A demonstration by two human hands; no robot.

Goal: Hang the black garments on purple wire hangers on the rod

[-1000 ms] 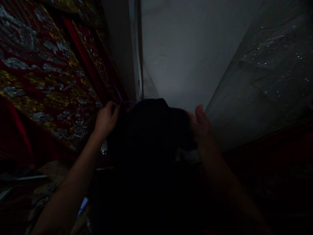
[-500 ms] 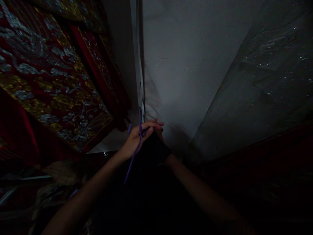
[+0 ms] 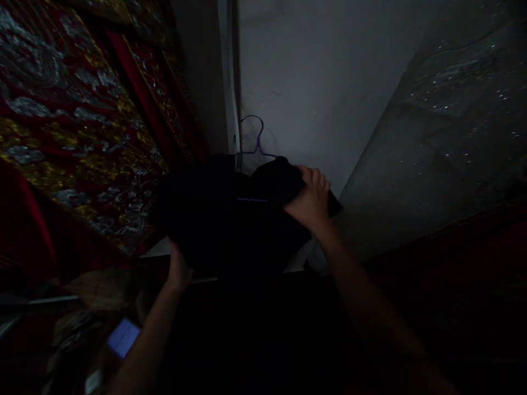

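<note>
A black garment point(image 3: 222, 214) is spread over a thin purple clothes hanger point(image 3: 258, 148). The hanger's hook stands up above the garment's neck, near the pale strip on the wall, and a bit of its lower bar shows in the neck opening. With its fingers wrapped over the cloth at the right shoulder, my right hand point(image 3: 310, 200) grips the garment. My left hand point(image 3: 178, 269) is at the garment's lower left edge; its fingers are mostly hidden behind the dark cloth, so its grip is unclear.
A red cloth with gold and silver embroidery point(image 3: 94, 120) hangs at the left. A pale wall point(image 3: 321, 82) with a vertical strip point(image 3: 228, 82) stands ahead, and a glossy sheet point(image 3: 448, 109) covers the right. A lit rectangular screen point(image 3: 123, 337) lies at lower left among clutter.
My hands were together at the centre with the purple hanger; now they are wide apart at the garment. The black garment is raised and spread, with the hook upright above it.
</note>
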